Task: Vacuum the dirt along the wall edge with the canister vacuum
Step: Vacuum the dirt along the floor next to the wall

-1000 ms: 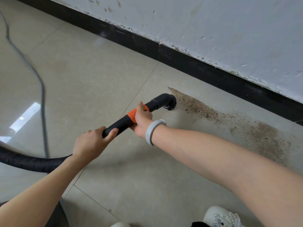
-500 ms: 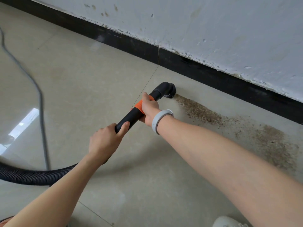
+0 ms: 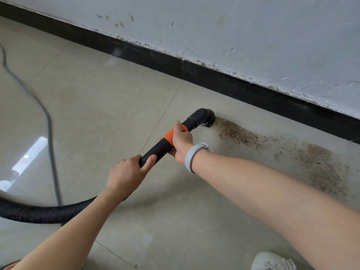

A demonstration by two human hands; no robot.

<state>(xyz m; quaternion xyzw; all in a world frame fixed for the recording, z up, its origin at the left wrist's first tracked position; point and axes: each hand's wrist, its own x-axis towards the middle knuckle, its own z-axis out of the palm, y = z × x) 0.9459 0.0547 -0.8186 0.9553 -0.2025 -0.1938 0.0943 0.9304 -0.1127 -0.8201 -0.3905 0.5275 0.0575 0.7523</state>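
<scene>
A black vacuum wand with an orange band ends in a round brush nozzle that rests on the beige floor tile at the left tip of a brown dirt streak. The dirt runs right along the black baseboard into a wider patch. My right hand, with a grey wristband, grips the wand at the orange band. My left hand grips the wand's lower end. A ribbed black hose leads off to the left. The canister is out of view.
A grey power cord trails over the floor on the left. A peeling white wall rises above the baseboard. A white shoe shows at the bottom right edge. Glossy tiles reflect light at the left.
The nozzle moved from the streak's near side up toward the baseboard and now sits at the streak's left tip. Both hands kept their grip on the wand.
</scene>
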